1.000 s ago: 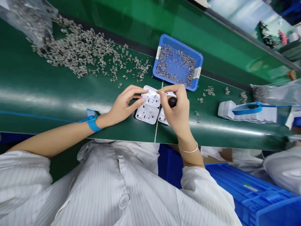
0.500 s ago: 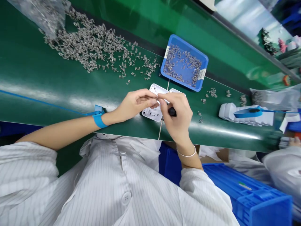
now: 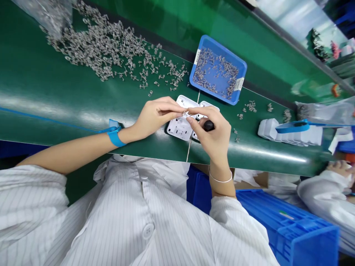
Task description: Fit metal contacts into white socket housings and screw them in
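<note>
Several white plastic housings [image 3: 179,127] lie side by side on the green conveyor belt [image 3: 55,99]. My left hand [image 3: 154,116] pinches a small metal spring clip [image 3: 186,113] just above the housings. My right hand [image 3: 213,135] meets it fingertip to fingertip at the same clip and also grips a black-handled tool [image 3: 208,125] in its palm. A blue strap [image 3: 114,136] is on my left wrist, a thin silver bangle [image 3: 220,179] on my right.
A heap of loose metal clips [image 3: 105,51] spreads over the belt at the upper left. A blue tray [image 3: 218,74] holds more clips. A row of white parts [image 3: 288,133] lies to the right, near a co-worker's sleeve [image 3: 324,195]. Blue crates [image 3: 285,225] stand below the belt.
My hands have drawn together over the housings and my fingertips now meet at the small clip. The view shifted slightly; the housings stayed in place.
</note>
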{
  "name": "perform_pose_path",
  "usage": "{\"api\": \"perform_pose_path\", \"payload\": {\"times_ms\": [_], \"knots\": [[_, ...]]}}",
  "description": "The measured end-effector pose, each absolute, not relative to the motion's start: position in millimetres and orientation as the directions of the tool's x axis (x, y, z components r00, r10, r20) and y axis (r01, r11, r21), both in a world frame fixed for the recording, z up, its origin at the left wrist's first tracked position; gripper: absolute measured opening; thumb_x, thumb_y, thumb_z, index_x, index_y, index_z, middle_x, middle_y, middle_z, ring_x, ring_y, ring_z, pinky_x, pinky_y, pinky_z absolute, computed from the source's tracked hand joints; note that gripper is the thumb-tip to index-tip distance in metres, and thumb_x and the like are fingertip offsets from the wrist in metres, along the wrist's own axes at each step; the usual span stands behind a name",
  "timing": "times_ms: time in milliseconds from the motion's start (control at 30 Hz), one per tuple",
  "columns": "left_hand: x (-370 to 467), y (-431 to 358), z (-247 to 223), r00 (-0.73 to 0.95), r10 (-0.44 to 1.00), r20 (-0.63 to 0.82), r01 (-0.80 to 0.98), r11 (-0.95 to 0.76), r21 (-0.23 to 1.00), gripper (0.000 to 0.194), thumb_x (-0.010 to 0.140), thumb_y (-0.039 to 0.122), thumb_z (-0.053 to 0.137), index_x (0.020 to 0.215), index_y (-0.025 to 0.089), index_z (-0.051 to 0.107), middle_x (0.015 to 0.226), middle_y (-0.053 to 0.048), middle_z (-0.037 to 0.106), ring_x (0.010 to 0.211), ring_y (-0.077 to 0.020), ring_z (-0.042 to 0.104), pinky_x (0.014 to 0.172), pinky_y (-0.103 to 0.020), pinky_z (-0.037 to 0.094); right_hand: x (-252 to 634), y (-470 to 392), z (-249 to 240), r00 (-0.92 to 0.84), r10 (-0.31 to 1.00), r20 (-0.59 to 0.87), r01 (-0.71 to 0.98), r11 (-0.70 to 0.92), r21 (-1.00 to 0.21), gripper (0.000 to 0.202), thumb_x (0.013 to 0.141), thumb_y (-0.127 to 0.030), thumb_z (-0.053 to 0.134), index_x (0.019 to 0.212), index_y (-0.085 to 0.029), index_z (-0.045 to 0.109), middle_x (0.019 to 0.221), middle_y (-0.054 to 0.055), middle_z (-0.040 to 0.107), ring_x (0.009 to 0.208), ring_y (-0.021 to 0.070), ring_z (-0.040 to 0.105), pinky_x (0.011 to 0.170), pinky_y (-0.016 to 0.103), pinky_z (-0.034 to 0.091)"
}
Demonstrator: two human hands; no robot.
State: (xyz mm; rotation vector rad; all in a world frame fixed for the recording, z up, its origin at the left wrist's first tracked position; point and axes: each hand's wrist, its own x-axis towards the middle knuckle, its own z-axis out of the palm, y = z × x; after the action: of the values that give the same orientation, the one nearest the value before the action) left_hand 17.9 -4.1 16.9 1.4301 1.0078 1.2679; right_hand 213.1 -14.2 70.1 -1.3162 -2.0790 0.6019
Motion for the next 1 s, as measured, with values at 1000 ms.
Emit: {"api": "perform_pose_path", "payload": {"times_ms": [1000], "knots": [[19.3, -0.3, 12.2, 0.26, 0.965, -0.014, -0.214, 0.072, 0.974, 0.039, 0.076, 0.052, 0.086, 0.098, 0.02, 0.081, 0.099, -0.004, 0.078, 0.094, -0.0223, 0.076, 0.087, -0.033, 0.065, 208.2, -20.4, 61.8, -0.309, 0.879, 0.363, 0.627, 0.475, -0.617, 0.003, 0.096, -0.023, 0.066, 0.099, -0.024, 0.067, 0.095, 0.0, 0.07, 0.091, 0.0152, 0.067, 0.081, 0.031, 0.054]]}}
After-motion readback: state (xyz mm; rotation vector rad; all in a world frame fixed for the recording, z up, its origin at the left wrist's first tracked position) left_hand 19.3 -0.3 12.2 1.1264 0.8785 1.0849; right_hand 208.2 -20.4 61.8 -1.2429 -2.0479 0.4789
